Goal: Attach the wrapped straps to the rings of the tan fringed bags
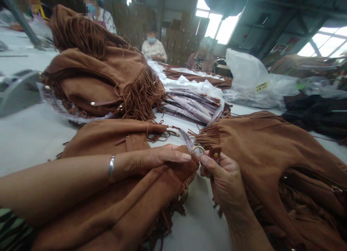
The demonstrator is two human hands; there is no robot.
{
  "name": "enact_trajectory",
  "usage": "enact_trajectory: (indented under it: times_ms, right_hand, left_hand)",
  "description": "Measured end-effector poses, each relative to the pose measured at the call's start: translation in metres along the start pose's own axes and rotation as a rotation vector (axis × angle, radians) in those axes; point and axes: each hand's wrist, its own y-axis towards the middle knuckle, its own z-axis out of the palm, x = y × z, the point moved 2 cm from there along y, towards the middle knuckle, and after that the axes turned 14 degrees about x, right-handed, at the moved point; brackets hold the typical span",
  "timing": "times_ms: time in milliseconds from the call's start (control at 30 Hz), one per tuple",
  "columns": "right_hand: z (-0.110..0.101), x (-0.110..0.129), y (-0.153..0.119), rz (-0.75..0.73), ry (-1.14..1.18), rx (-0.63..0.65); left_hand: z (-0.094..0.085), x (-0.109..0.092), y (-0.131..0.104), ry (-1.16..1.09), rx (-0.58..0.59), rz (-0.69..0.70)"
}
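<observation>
A brown suede bag [151, 189] with fringe lies in front of me, its upper corner lifted off the table. My left hand [165, 155] grips that corner, thumb on top and fingers hidden beneath. A gold metal ring [198, 148] stands at the corner between my hands. My right hand [225, 171] pinches the ring's right side between thumb and fingers. Beside those fingers sticks up a brown leather tab [215, 153] with a gold stud. What joins the tab to the ring is hidden by my right hand.
Stacked fringed bags [103, 77] rise at the left, and another brown bag [257, 142] lies at the right. Wrapped straps [189, 104] and clear plastic bags [249, 77] lie farther back. Several people sit across the white table [24, 142].
</observation>
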Motion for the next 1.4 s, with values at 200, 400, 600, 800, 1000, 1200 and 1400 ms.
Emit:
enact_trajectory:
  times_ms: [200,400,600,800,1000,1200,1400]
  right_hand:
    - [-0.002,0.008,-0.004,-0.024,-0.168,0.138]
    - [-0.006,0.016,-0.006,-0.031,-0.300,0.146]
    - [0.006,0.007,-0.005,-0.027,-0.014,0.075]
    - [0.018,0.002,-0.006,-0.074,-0.002,-0.050]
    - [0.004,0.009,-0.008,0.007,-0.078,0.106]
    - [0.006,0.011,-0.007,0.029,0.049,0.128]
    - [0.002,0.008,-0.005,-0.007,-0.016,0.129]
  left_hand:
    - [-0.002,0.004,0.001,0.060,-0.045,-0.070]
    - [0.001,0.006,-0.004,0.113,-0.173,-0.017]
    - [0.000,0.007,-0.006,0.139,-0.174,0.084]
    - [0.006,0.003,-0.003,0.105,-0.075,0.122]
    - [0.004,0.006,-0.005,0.123,-0.080,0.089]
    - [0.007,0.005,-0.007,0.107,-0.049,0.111]
    - [0.014,-0.002,-0.008,0.199,-0.097,0.077]
